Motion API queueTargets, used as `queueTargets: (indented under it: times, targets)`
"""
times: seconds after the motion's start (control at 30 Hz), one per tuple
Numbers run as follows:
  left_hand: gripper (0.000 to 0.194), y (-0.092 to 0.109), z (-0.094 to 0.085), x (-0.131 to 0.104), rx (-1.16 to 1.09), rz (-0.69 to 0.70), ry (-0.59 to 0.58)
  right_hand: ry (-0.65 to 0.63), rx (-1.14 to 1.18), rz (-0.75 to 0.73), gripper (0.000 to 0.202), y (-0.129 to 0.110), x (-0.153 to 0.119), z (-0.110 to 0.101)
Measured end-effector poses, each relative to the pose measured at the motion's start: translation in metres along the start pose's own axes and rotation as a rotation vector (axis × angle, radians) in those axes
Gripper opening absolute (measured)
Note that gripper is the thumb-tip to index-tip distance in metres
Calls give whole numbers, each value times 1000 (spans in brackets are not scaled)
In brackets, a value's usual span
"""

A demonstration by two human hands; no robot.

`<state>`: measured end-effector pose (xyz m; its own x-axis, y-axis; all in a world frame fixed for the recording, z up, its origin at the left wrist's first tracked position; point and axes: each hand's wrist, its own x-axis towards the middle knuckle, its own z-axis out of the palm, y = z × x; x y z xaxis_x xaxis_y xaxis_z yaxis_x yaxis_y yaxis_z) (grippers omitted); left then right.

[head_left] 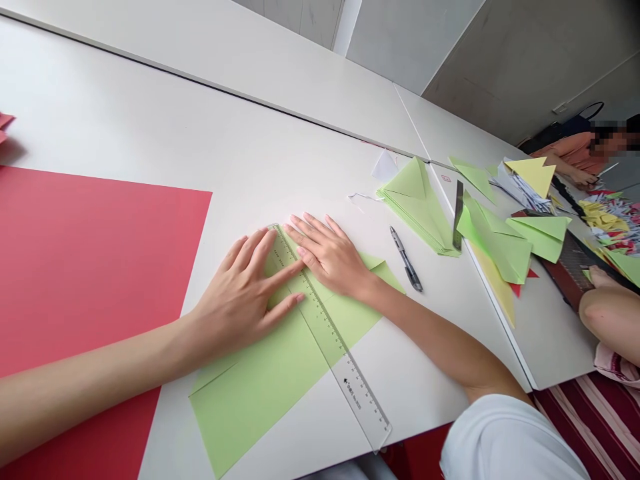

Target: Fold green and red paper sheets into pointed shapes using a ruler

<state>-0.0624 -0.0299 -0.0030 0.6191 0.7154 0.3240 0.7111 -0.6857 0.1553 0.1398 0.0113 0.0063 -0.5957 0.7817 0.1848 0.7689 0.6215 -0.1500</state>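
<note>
A sheet of light green paper point(260, 393) with crease lines lies on the white table in front of me. Across it, slanting down to the right, rests a clear plastic ruler point(357, 393) whose near end reaches past the paper. My left hand point(245, 293) presses on the ruler and paper, fingers spread, with fingertips over the ruler's scale. Flat on the green paper at the ruler's right edge lies my right hand point(330, 257), its fingers stretched out. Part of the paper is hidden beneath both hands.
A large red sheet point(100, 260) covers the table at left. Right of my hands are a pen point(406, 259) and a stack of folded green paper point(417, 207). Beyond lie a dark ruler point(458, 215), more green pieces point(495, 237) and a paper cutter point(567, 267). Another person point(575, 157) sits farther back.
</note>
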Motion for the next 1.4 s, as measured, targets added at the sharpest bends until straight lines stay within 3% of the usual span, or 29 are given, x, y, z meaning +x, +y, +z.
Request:
queueTargets:
  times: [0.53,1.03,1.4]
  targets:
    - [49,-1,2,0,-78,-31,15,-15,-37,24,48,-2,1,-2]
    - [54,1,1,-5,57,-12,12,11,26,9,48,-7,1,0]
    - [53,0,0,-7,23,-27,26,27,48,15,46,-10,2,3]
